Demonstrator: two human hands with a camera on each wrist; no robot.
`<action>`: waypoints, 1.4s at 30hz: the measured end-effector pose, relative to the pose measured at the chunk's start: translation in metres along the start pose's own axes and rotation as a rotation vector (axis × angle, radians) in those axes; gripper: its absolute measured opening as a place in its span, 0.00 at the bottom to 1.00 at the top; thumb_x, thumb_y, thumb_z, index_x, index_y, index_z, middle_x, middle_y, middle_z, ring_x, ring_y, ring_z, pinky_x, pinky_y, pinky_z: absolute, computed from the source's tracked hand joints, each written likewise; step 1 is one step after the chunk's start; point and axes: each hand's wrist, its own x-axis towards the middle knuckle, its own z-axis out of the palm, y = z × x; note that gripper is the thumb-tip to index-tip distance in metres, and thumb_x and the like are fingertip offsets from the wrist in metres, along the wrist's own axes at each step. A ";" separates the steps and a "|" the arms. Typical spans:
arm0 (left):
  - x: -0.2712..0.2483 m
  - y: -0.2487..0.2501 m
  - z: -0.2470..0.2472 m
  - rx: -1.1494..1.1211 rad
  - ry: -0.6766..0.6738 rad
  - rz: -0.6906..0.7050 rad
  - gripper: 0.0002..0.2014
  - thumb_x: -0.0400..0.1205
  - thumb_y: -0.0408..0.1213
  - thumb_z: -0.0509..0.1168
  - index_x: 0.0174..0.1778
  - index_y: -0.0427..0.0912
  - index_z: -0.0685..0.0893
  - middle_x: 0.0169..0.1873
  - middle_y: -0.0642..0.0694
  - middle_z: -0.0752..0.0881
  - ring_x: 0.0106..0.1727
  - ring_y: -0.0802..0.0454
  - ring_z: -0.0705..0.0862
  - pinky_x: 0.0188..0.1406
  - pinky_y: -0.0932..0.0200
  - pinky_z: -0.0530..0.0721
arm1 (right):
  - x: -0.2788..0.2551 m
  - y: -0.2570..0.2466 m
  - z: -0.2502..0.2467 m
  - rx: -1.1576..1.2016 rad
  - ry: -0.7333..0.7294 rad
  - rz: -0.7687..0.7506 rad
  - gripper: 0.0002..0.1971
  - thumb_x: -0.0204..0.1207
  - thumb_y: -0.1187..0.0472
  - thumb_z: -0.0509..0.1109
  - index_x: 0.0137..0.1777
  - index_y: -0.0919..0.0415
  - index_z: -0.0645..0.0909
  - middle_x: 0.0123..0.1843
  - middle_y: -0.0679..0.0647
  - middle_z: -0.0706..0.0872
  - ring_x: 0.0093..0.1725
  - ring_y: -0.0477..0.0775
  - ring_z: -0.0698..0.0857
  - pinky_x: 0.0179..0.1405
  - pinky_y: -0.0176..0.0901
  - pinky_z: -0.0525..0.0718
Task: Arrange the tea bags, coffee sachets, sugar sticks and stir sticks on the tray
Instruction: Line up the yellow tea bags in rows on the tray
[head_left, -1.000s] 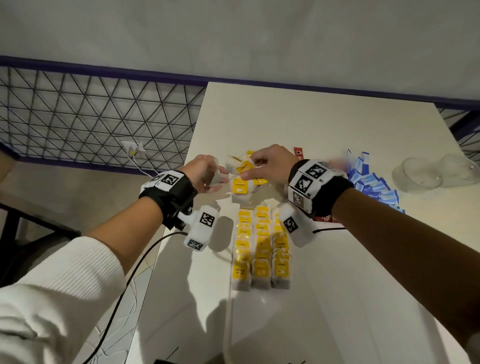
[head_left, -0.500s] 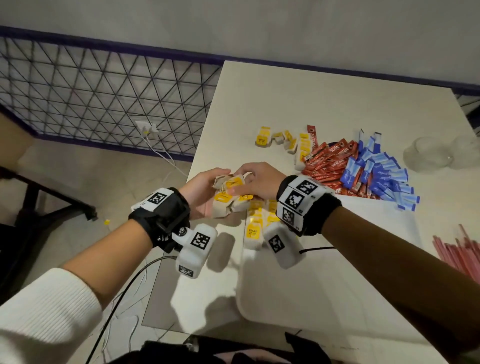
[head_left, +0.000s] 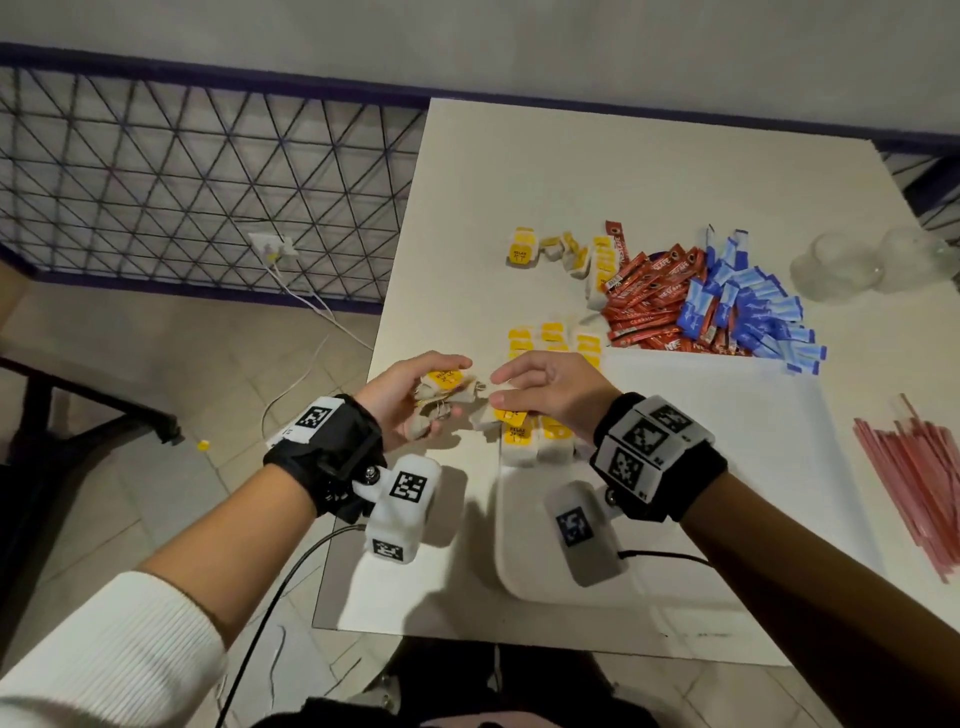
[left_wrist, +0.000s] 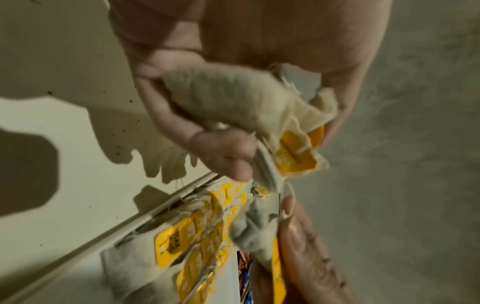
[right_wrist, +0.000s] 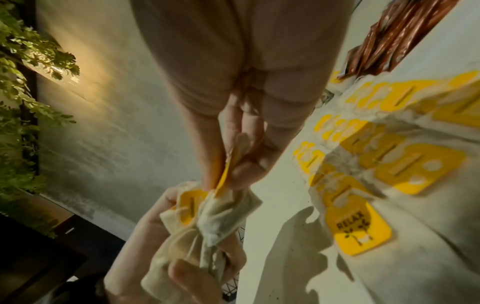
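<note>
My left hand (head_left: 454, 387) grips a bundle of tea bags (head_left: 439, 378) with yellow tags, held just off the table's left edge. The left wrist view shows the bundle (left_wrist: 246, 102) crumpled between thumb and fingers (left_wrist: 226, 158). My right hand (head_left: 496, 387), close beside it, pinches one tea bag (right_wrist: 226, 172) by its tag end. Below it, rows of tea bags (head_left: 519, 441) lie on the left side of the white tray (head_left: 519, 577). Red coffee sachets (head_left: 649, 306) and blue sugar sticks (head_left: 753, 312) are heaped beyond the tray. Pink stir sticks (head_left: 914, 478) lie at the right.
A few loose tea bags (head_left: 522, 249) sit on the white table (head_left: 571, 166) further back. Two clear glass cups (head_left: 831, 265) stand at the far right. A wire fence (head_left: 182, 171) and a tiled floor lie left of the table edge.
Both hands drew back from the loose tea bags to the tray's left side. The right hand, earlier over the bundle, now sits just right of it, pinching one bag.
</note>
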 end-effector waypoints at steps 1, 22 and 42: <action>0.000 0.000 0.000 0.061 0.023 0.029 0.02 0.77 0.38 0.65 0.42 0.48 0.83 0.34 0.47 0.81 0.24 0.56 0.80 0.15 0.71 0.69 | -0.002 0.001 0.000 0.003 0.015 -0.006 0.07 0.69 0.68 0.76 0.43 0.57 0.82 0.34 0.52 0.83 0.27 0.44 0.80 0.28 0.30 0.79; -0.008 -0.002 0.020 0.875 -0.142 0.270 0.09 0.77 0.39 0.70 0.34 0.44 0.78 0.09 0.55 0.65 0.10 0.61 0.60 0.12 0.71 0.58 | -0.019 0.004 -0.004 0.340 0.280 0.028 0.06 0.73 0.73 0.68 0.41 0.62 0.79 0.34 0.59 0.84 0.27 0.48 0.76 0.21 0.32 0.73; -0.012 -0.015 0.045 0.532 -0.048 0.450 0.07 0.72 0.36 0.75 0.31 0.51 0.86 0.26 0.60 0.85 0.31 0.63 0.80 0.40 0.68 0.77 | -0.030 0.030 -0.010 0.435 0.108 0.055 0.09 0.76 0.75 0.65 0.44 0.61 0.77 0.35 0.58 0.81 0.24 0.48 0.76 0.21 0.31 0.72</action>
